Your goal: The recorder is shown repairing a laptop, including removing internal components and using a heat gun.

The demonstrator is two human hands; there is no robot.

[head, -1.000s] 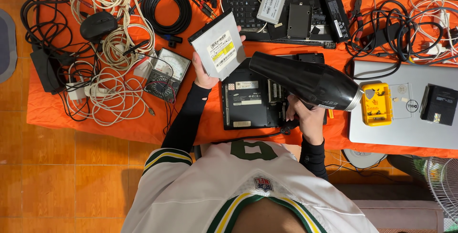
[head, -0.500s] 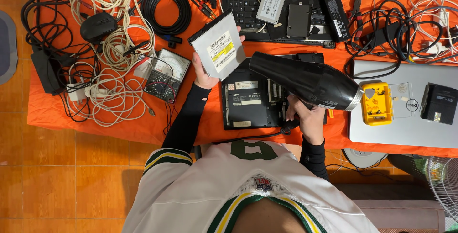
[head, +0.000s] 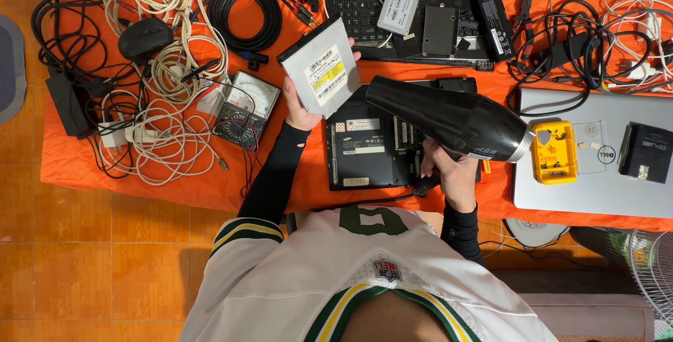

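Two hands busy, both loaded. Left hand [head: 300, 107] grips a slim silver optical drive [head: 321, 74] by its near edge, thumb over the top face and fingers under it, holding it tilted, clear of the table, above the left far corner of the opened black laptop [head: 368, 149]. Right hand [head: 449, 172] is wrapped tight round the handle of a black hair dryer [head: 449, 119]; the barrel lies across the laptop's right half, its narrow end toward the drive and its silver-ringed end pointing right.

Progress, as judged: the drive is out of the laptop and in hand, so removal looks done. The laptop lies underside up on the orange cloth [head: 175, 188] with internals exposed, not closed up. A small silver storage drive [head: 399, 10] and other parts sit on a second dismantled machine [head: 420, 16] at the far edge. Cleaning or drying of the drive with the dryer seems to be the step in hand; refitting looks left.

Pose: left forearm in a black sleeve runs up from the body, wrist cocked back. Right elbow tucked, wrist bent inward. Cables [head: 154, 69] and a meter [head: 242, 109] lie left; a silver laptop [head: 596, 174] right.
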